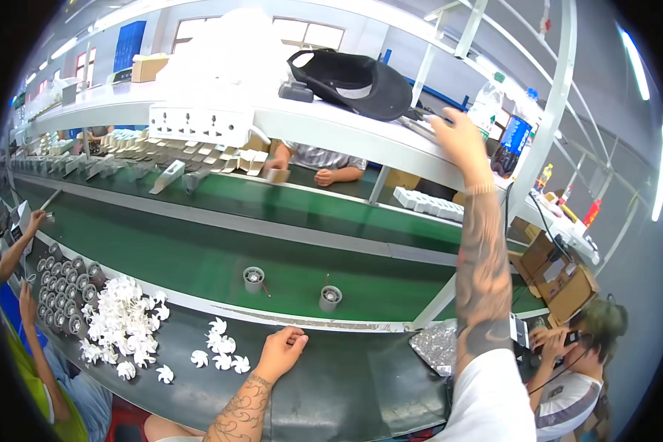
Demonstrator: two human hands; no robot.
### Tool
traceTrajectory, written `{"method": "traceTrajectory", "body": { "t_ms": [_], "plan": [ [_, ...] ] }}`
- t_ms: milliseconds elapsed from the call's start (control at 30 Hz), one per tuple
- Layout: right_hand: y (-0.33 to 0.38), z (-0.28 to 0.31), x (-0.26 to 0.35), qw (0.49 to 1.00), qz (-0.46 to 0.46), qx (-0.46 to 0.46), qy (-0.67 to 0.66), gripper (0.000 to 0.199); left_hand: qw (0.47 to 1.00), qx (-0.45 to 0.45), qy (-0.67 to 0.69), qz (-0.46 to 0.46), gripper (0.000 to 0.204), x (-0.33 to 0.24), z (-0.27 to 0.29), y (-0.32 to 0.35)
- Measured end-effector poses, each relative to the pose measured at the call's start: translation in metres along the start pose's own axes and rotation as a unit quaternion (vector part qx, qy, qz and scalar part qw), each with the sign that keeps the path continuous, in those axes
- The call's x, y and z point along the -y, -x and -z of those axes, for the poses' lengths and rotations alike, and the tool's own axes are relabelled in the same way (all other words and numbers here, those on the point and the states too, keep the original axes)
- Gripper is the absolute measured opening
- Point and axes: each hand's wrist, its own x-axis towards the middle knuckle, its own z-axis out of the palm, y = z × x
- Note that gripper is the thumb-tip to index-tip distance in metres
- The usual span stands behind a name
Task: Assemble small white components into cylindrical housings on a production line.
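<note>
My right hand [458, 137] is raised to the white upper shelf [324, 125], fingers touching something small at its front edge beside a black cap [353, 82]; whether it grips anything is unclear. My left hand [281, 352] rests loosely curled on the dark workbench [346, 383], holding nothing. Just to its left lie a few white plastic fan impellers [221, 350]. Two grey cylindrical motor housings [253, 278] [331, 297] stand on the green conveyor belt [199, 258] in front of me.
A large heap of white impellers [121, 324] and rows of grey housings [62, 283] lie at left, by another person's arms [22, 243]. A white power strip [199, 125] hangs from the shelf. A seated person [567, 368] is at right; someone's hands [324, 175] show across the belt.
</note>
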Motion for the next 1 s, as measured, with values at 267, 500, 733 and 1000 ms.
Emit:
{"method": "traceTrajectory", "body": {
  "t_ms": [267, 500, 733, 1000],
  "plan": [
    [-0.07, -0.025, 0.023, 0.919, -0.058, 0.382, 0.076, 0.053, 0.999, 0.005, -0.001, -0.036, 0.019, 0.018, 0.001, -0.002],
    [-0.074, -0.032, 0.009, 0.934, -0.047, 0.352, 0.032, 0.042, 0.999, 0.016, -0.018, -0.046, 0.021, -0.002, -0.003, -0.004],
    [-0.112, -0.071, -0.041, 0.928, -0.022, 0.37, 0.048, 0.051, 0.998, 0.029, -0.017, -0.052, 0.021, 0.005, -0.007, -0.005],
    [-0.042, 0.006, 0.028, 0.99, -0.002, 0.11, 0.084, 0.063, 0.996, 0.015, -0.022, -0.08, 0.02, 0.008, 0.003, -0.002]
  ]
}}
